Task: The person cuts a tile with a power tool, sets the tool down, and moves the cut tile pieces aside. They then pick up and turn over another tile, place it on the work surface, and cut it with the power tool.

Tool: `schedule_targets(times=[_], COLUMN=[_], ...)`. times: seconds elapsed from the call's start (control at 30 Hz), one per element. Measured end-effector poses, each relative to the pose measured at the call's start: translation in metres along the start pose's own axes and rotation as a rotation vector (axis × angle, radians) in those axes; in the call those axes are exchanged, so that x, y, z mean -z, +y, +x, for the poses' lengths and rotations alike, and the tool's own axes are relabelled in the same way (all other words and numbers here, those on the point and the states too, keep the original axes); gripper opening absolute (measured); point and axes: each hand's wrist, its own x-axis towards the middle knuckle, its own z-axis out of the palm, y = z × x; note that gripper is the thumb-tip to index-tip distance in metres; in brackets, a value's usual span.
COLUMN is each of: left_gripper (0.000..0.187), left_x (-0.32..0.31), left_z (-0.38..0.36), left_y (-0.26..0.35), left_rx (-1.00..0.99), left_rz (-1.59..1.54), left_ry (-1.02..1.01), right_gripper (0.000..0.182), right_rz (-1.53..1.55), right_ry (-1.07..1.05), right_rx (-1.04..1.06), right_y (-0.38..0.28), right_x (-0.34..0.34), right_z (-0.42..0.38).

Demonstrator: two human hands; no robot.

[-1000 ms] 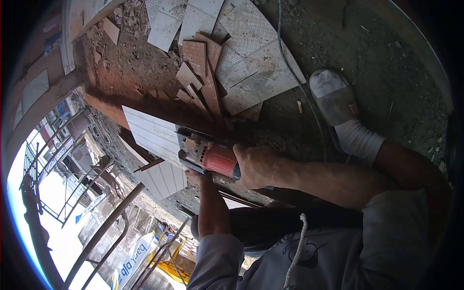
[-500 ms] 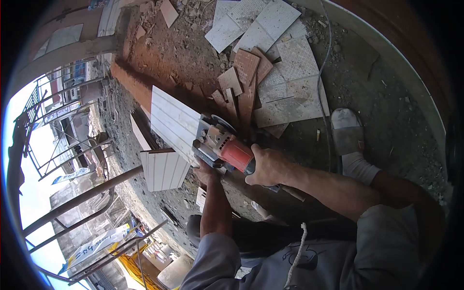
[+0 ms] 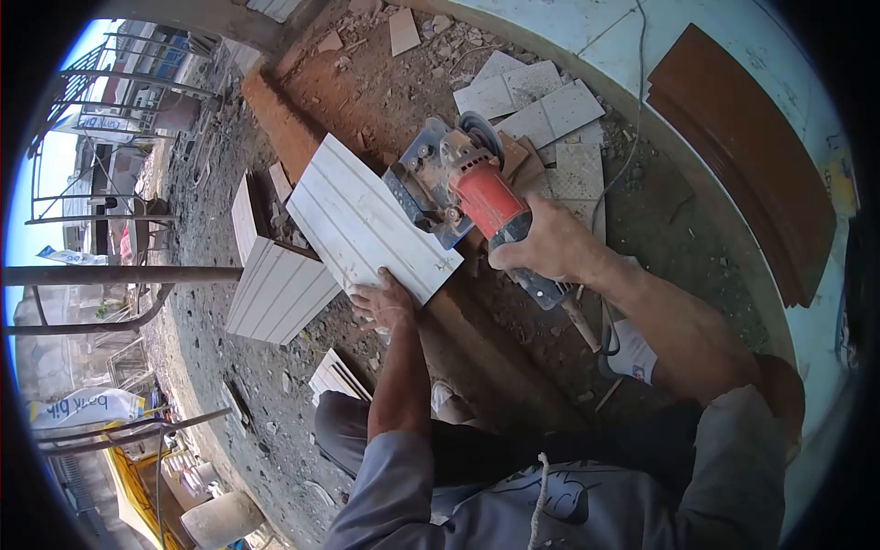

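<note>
My right hand (image 3: 541,240) is wrapped round the body of a red handheld power saw (image 3: 488,197). The saw is tilted, its base plate (image 3: 408,194) near the right edge of a white striped tile (image 3: 367,220) and its round blade (image 3: 481,133) turned away from me. My left hand (image 3: 385,301) lies at the tile's near edge, thumb on top and fingers spread along the rim, holding it. Beneath the tile runs a reddish-brown ledge (image 3: 477,330).
Striped tiles (image 3: 280,291) stand left of the ledge. Broken tiles (image 3: 550,110) and rubble lie ahead. A cable (image 3: 639,101) runs along the right, near brown curved pieces (image 3: 733,156). A metal rail (image 3: 119,275) is at left.
The saw has been lifted off the tile and moved right, tipped up in my right hand. My left hand now shows on the tile's near edge. The view has shifted.
</note>
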Motion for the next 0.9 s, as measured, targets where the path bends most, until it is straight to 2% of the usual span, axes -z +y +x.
schedule_targets(times=[0.07,0.1,0.17,0.3,0.37,0.43,0.53,0.67,0.73,0.8,0.9], left_gripper=[0.087,0.087,0.088,0.086,0.087,0.088,0.090,0.089,0.088,0.086,0.086], left_x=[0.003,0.005,0.009,0.018,0.023,0.027,0.028,0.031,0.035,0.039,0.039], left_z=[-0.016,-0.025,-0.043,-0.070,-0.079,-0.086,-0.090,-0.085,-0.080,-0.079,-0.078], left_y=[0.012,0.018,0.032,0.043,0.044,0.037,0.034,0.026,0.023,0.019,0.020], left_rx=[-0.131,-0.114,-0.389,-0.548,-0.560,-0.673,-0.673,-0.646,-0.565,-0.495,-0.475], left_rz=[0.030,0.013,-0.018,-0.052,-0.049,0.011,-0.022,-0.061,-0.085,-0.107,-0.099], left_ry=[-0.026,-0.037,-0.160,-0.179,-0.192,-0.230,-0.256,-0.248,-0.251,-0.305,-0.302], right_gripper=[0.085,0.085,0.084,0.083,0.083,0.083,0.079,0.068,0.064,0.059,0.056], right_rz=[0.007,-0.019,0.009,-0.159,-0.214,-0.276,-0.296,-0.209,-0.199,-0.062,0.019], right_ry=[0.069,0.067,0.062,0.182,0.215,0.233,0.245,0.144,0.118,0.101,0.099], right_rx=[0.025,0.027,0.017,0.014,0.022,0.033,0.071,0.070,0.093,0.033,0.087], right_y=[-0.005,-0.008,-0.022,-0.026,-0.031,-0.033,-0.038,-0.066,-0.074,-0.080,-0.090], right_x=[0.017,0.027,0.050,0.064,0.067,0.068,0.068,0.064,0.064,0.064,0.066], right_z=[-0.006,-0.010,-0.020,-0.026,-0.035,-0.043,-0.061,-0.094,-0.101,-0.109,-0.117])
